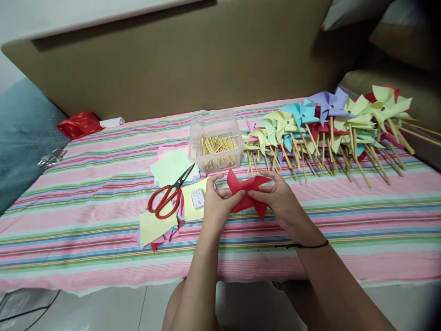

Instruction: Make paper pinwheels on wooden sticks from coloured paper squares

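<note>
A red paper pinwheel point(245, 185) without a stick is pinched between both hands above the striped cloth. My left hand point(220, 198) grips its left side, with the thumb pressed near the centre. From the right, my right hand point(279, 196) holds it the same way, its thumb also by the middle. Whether a pin sits in the centre is hidden by the thumbs. Just left of my left hand, a small white box point(197, 199) rests on yellow paper squares point(189, 214). Red-handled scissors point(168, 195) lie open across the paper stacks.
Behind my hands stands a clear plastic box point(215, 120) holding several short wooden sticks point(220, 149). Many-coloured finished pinwheels point(332, 108) on sticks are heaped at the right. A red plastic bag point(81, 125) lies at the far left. The striped cloth point(103, 193) ends at the front edge.
</note>
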Action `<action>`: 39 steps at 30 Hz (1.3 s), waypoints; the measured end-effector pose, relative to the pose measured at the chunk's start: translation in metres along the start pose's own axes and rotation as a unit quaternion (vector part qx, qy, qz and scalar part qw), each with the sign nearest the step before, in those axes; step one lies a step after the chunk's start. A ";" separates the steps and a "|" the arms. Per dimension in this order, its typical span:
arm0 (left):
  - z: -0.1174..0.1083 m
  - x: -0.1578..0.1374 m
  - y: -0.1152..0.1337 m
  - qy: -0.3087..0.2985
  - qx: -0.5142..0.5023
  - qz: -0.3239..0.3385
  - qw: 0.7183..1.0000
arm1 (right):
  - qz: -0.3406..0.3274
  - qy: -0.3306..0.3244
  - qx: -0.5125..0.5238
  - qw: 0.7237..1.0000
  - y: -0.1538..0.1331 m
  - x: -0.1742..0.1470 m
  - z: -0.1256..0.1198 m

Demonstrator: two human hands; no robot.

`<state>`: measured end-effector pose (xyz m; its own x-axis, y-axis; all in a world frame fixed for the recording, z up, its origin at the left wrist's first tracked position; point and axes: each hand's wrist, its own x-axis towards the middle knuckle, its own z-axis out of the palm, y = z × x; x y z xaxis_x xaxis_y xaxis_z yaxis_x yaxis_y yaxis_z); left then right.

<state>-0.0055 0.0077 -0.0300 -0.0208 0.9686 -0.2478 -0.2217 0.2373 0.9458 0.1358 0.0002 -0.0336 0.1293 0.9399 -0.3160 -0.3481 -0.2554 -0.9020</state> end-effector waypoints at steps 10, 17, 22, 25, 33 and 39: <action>-0.002 0.002 0.004 0.060 -0.064 0.018 0.996 | -0.023 0.005 0.009 1.000 -0.002 0.000 -0.002; -0.001 0.003 0.004 0.147 -0.129 0.063 0.979 | -0.201 -0.071 -0.071 0.975 0.001 -0.002 -0.002; 0.006 -0.001 0.004 0.140 -0.136 0.066 0.979 | -0.236 -0.073 -0.106 0.963 0.008 -0.004 0.006; 0.008 -0.002 0.004 0.141 -0.137 0.066 0.978 | -0.265 -0.070 -0.114 0.955 0.009 -0.004 0.008; 0.003 -0.002 0.004 0.083 -0.075 0.047 0.993 | -0.083 -0.052 -0.027 0.995 0.004 -0.002 0.007; 0.001 0.000 0.000 0.046 -0.031 0.019 0.998 | -0.058 0.007 -0.013 0.998 0.006 -0.003 0.010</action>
<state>-0.0048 0.0074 -0.0297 -0.1190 0.9650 -0.2337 -0.2783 0.1935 0.9408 0.1239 -0.0020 -0.0355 0.1800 0.9604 -0.2127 -0.3057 -0.1510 -0.9401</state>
